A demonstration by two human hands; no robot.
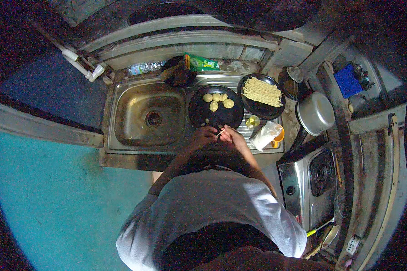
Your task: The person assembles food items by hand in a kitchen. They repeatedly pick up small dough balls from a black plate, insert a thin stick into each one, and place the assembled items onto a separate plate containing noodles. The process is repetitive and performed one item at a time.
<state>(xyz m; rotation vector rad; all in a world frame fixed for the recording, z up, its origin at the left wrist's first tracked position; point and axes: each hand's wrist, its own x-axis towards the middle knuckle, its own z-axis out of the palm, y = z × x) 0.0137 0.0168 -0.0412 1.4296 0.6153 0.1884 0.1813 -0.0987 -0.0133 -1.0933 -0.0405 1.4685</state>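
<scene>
Both hands meet at the near rim of the dark plate [215, 118]. Left hand [204, 135] and right hand [231, 137] pinch a thin pale stick [220, 133] between their fingertips, apparently; the view is small. Dough balls [217, 100] lie just beyond. Advise a steady, light grip, working over the plate.

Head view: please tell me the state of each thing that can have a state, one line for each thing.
Sink: empty, no water seen.
Round dark plate: holds several pale dough pieces.
Second dark plate: loaded with thin pale strips.
Metal pot: lying tilted beside the stove.
Gas stove: burner bare, no flame seen.
Left hand: fingers pinching a thin pale strip.
Right hand: fingers closed on the same strip.
</scene>
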